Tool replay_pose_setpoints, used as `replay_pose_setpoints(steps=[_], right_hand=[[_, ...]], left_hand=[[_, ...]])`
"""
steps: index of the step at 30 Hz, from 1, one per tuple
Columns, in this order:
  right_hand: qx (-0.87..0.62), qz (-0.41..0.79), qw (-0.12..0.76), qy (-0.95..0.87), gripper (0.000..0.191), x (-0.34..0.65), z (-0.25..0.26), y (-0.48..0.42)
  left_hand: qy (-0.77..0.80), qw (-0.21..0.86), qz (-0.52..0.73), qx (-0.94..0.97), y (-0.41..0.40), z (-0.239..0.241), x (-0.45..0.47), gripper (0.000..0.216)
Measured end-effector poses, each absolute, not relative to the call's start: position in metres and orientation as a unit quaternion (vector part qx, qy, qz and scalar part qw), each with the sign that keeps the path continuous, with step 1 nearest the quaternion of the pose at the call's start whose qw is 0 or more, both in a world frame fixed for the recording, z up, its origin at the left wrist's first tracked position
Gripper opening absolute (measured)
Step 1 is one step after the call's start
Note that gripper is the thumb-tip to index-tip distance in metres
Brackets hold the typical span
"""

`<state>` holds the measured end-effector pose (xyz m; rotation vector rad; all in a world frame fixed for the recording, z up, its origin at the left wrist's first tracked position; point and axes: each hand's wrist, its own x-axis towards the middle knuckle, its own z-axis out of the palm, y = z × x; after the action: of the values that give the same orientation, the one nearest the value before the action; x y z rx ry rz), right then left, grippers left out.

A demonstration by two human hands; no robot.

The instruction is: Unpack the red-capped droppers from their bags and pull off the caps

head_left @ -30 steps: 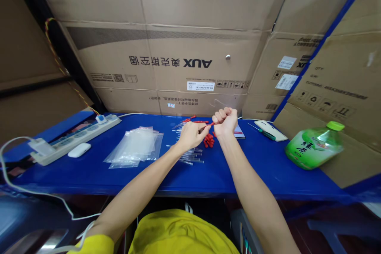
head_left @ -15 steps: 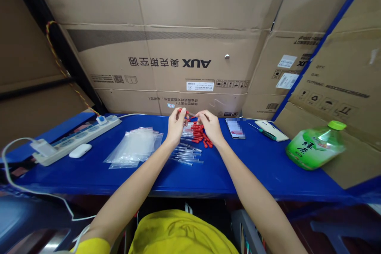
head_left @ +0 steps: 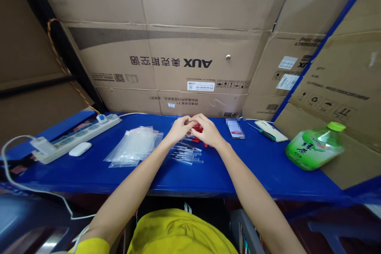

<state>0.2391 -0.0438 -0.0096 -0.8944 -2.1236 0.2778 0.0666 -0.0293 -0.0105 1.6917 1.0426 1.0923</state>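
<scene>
My left hand (head_left: 179, 129) and my right hand (head_left: 207, 130) meet above the middle of the blue table, fingers curled and fingertips pressed close together. Whatever they pinch is hidden behind the fingers. Beneath and between them lies a pile of red-ended pieces (head_left: 196, 130), mostly covered by my right hand. Just nearer to me is a loose bunch of thin clear tubes (head_left: 187, 154), lying roughly side by side. To the left of my left hand rests a stack of clear zip bags (head_left: 133, 147) with red seal lines.
On the left are a white power strip (head_left: 77, 139) with a plugged-in charger and a white case (head_left: 80, 149). Toward the right lie a phone (head_left: 235, 128), a green-handled screwdriver (head_left: 267, 134), a pale phone-like slab (head_left: 275, 130) and a green-labelled bottle (head_left: 314, 149). Cardboard walls (head_left: 193, 4) enclose the table.
My hands have drawn together and come slightly nearer to me, now covering more of the red-ended pile. The red piece seen in my left fingers before is now hidden.
</scene>
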Motion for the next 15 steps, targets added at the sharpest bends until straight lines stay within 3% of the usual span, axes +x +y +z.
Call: replay_pose_setpoints(steps=[7,15], right_hand=[[-0.382,0.074,0.407,-0.826,0.007,0.245,-0.018,-0.034],[-0.400,0.051,0.397,-0.824,0.011,0.252,-0.024,-0.025]], left_hand=[[0.387,0.413,0.343,0.750,-0.030,-0.008,0.058,0.044],[0.425,0.201,0.304,0.829,-0.024,-0.007,0.045,0.034]])
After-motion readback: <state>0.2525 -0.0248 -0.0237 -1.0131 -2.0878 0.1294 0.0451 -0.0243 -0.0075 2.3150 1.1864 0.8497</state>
